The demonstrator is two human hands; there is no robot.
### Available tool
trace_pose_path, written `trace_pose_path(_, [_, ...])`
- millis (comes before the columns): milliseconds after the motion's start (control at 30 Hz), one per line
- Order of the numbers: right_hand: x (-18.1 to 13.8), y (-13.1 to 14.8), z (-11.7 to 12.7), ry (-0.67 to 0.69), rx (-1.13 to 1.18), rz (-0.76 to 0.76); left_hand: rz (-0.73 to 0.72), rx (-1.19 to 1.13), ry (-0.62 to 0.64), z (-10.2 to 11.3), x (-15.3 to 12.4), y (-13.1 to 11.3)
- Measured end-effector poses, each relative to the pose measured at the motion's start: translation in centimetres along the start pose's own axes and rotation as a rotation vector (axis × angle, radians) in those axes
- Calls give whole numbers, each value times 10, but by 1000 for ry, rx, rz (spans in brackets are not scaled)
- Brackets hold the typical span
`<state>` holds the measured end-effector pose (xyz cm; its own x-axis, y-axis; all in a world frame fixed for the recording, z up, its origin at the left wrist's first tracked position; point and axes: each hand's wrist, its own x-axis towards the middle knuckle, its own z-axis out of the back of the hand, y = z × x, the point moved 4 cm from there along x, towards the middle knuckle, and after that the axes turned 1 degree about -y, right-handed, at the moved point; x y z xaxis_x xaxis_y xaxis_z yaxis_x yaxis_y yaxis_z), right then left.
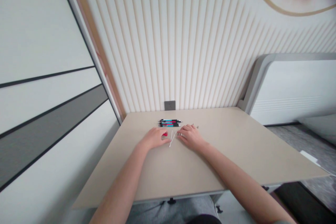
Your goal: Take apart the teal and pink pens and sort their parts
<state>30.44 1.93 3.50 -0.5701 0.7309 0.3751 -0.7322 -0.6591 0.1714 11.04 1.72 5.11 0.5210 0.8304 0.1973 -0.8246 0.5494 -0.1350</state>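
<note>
Both my hands rest on a beige table near its middle. My left hand has its fingers curled around a small red piece at the fingertips. My right hand lies knuckles up with fingers bent, its fingertips pinching something small I cannot make out. Between the two hands lie two thin white rods on the tabletop. Just beyond the hands sits a small row of pens with teal, red and black parts, lying side by side.
A few tiny dark bits lie right of the pens. A grey wall socket sits in the ribbed wall behind the table. A white and grey unit stands at the right. A panelled wall runs along the left.
</note>
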Motion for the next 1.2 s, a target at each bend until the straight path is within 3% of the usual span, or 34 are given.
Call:
trace_pose_path(133, [-1,21,-1,2,30,110,-13,-25,-55,2,0,1])
trace_pose_path(267, [-1,30,-4,38,50,189,26,-64,-209,11,-2,16])
trace_pose_path(467, [0,29,-7,34,58,186,73,-166,-366,14,-6,39])
trace_pose_path(700, [0,29,-3,-33,107,153,94,-445,-559,16,0,18])
trace_pose_path(833, [0,25,-1,-121,182,60,25,-629,-520,10,5,-10])
trace_pose_path(967, [1,24,-2,-135,268,64,-15,-760,-427,-5,9,-31])
trace_pose_path(1067, [2,23,-4,-138,326,71,11,-780,-369,-15,12,-38])
trace_pose_path(1200, [3,15,-6,-143,412,23,18,-792,-395,-17,14,-34])
